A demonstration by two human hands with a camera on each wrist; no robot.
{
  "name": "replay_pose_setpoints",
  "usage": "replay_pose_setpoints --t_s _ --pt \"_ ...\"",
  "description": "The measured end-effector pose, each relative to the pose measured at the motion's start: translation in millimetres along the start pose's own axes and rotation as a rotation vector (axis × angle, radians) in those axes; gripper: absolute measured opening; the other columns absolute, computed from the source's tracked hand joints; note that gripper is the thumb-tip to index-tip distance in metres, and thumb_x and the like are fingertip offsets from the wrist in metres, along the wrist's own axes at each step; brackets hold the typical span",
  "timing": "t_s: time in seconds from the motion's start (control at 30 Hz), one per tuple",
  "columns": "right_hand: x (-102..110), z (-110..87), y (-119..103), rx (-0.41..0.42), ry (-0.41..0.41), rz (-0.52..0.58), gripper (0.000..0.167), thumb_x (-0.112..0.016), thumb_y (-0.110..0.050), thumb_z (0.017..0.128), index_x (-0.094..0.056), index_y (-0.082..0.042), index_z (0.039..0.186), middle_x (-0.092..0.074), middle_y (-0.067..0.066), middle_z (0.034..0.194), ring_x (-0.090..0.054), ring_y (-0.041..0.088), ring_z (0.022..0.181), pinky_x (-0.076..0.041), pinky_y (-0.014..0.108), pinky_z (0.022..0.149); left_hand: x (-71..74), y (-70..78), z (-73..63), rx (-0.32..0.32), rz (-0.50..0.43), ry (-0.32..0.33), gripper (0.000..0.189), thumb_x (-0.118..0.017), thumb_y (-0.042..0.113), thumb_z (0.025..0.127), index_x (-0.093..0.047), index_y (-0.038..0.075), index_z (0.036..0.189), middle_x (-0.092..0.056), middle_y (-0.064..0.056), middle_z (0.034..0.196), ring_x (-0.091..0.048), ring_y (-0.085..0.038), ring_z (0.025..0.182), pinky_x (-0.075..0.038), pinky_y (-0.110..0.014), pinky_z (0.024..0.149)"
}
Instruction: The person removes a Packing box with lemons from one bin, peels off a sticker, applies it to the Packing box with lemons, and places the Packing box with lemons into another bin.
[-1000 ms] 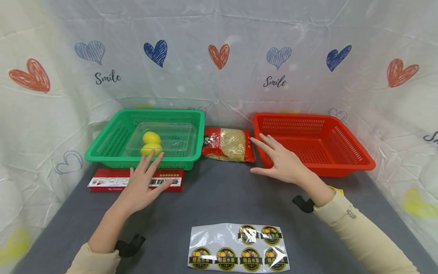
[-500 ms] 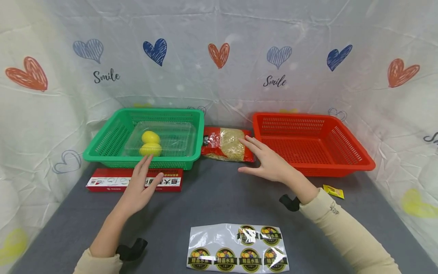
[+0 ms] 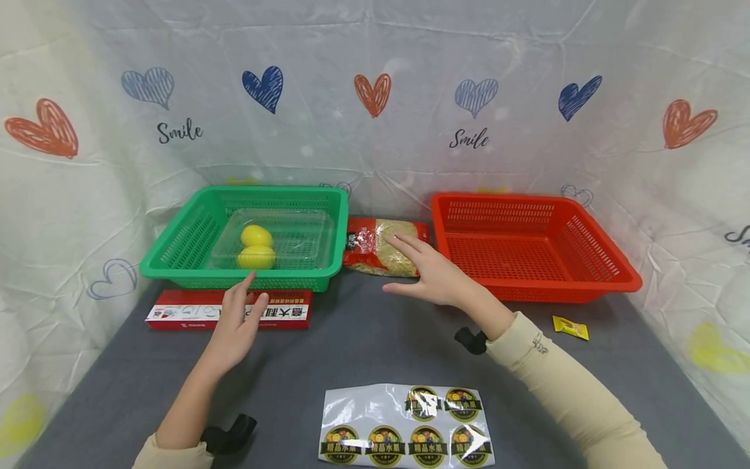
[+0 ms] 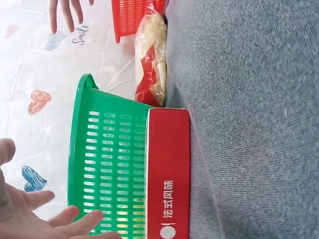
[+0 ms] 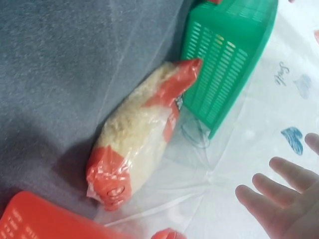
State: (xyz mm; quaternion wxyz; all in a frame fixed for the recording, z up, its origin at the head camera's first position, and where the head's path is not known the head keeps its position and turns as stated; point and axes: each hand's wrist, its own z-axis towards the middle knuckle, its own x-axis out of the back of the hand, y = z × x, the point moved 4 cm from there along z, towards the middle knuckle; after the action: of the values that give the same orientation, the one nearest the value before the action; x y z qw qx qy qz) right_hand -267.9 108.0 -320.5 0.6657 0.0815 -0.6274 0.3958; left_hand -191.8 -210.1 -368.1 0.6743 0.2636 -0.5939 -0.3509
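In the head view my left hand (image 3: 233, 326) hovers with extended fingers above the red-and-white box (image 3: 181, 311), in front of the green basket (image 3: 234, 281). That basket holds a clear plastic container (image 3: 301, 238) and two yellow lemon-like fruits (image 3: 256, 247). Fingers spread, my right hand (image 3: 430, 273) is over the right part of a red bag (image 3: 366, 244) of pale, grain-like contents. The right wrist view shows the whole bag (image 5: 137, 129) lying on the cloth, with the fingers apart from it. Neither hand holds anything.
A red basket (image 3: 527, 291) stands right of the bag. A small yellow packet (image 3: 570, 327) lies before it. Near the front edge is a sheet of round fruit stickers (image 3: 404, 423). A white heart-print curtain (image 3: 375, 156) closes off the back.
My right hand has moved left, from the red basket's edge to over the bag, uncovering the yellow packet. My left hand has drawn slightly back toward me, away from the fruits.
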Motion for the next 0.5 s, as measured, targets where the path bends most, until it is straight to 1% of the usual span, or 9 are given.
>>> replay_pose_setpoints --t_s 0.13,0.27,0.4,0.5 --pt "-3 7.5 -3 0.011 0.0 0.013 0.085 -0.058 -0.062 0.078 -0.022 -0.027 0.146 -0.025 0.004 0.147 -0.027 0.025 0.131 -0.031 0.051 0.1 1.3 -3.4 0.5 0.057 -0.06 -0.004 0.064 -0.033 0.038 0.098 -0.01 0.001 0.145 -0.017 -0.026 0.141 -0.025 -0.044 0.126 -0.026 -0.059 0.098" --pt "-7 15.0 -7 0.01 -0.007 0.022 0.085 -0.059 -0.06 0.077 -0.022 -0.027 0.146 -0.024 0.003 0.148 -0.027 0.025 0.132 -0.032 0.05 0.1 2.0 -7.5 -0.1 0.145 -0.131 -0.014 0.067 -0.032 0.043 0.097 -0.01 0.002 0.145 -0.017 -0.024 0.144 -0.022 -0.041 0.128 -0.025 -0.058 0.1" --pt "-12 22.1 -12 0.015 -0.011 0.036 0.085 -0.06 -0.059 0.077 -0.021 -0.028 0.146 -0.024 0.003 0.148 -0.026 0.024 0.132 -0.032 0.05 0.1 1.0 -10.5 0.1 0.219 -0.24 -0.043 0.069 -0.031 0.046 0.096 -0.008 0.004 0.146 -0.015 -0.023 0.146 -0.023 -0.041 0.13 -0.026 -0.056 0.101" --pt "-14 26.7 -17 0.032 -0.003 0.057 0.084 -0.062 -0.056 0.078 -0.023 -0.026 0.146 -0.026 0.004 0.147 -0.027 0.023 0.132 -0.033 0.05 0.1 -0.7 -11.1 2.9 0.252 -0.363 -0.057 0.068 -0.032 0.044 0.097 -0.007 0.004 0.146 -0.015 -0.021 0.147 -0.024 -0.038 0.132 -0.026 -0.052 0.102"
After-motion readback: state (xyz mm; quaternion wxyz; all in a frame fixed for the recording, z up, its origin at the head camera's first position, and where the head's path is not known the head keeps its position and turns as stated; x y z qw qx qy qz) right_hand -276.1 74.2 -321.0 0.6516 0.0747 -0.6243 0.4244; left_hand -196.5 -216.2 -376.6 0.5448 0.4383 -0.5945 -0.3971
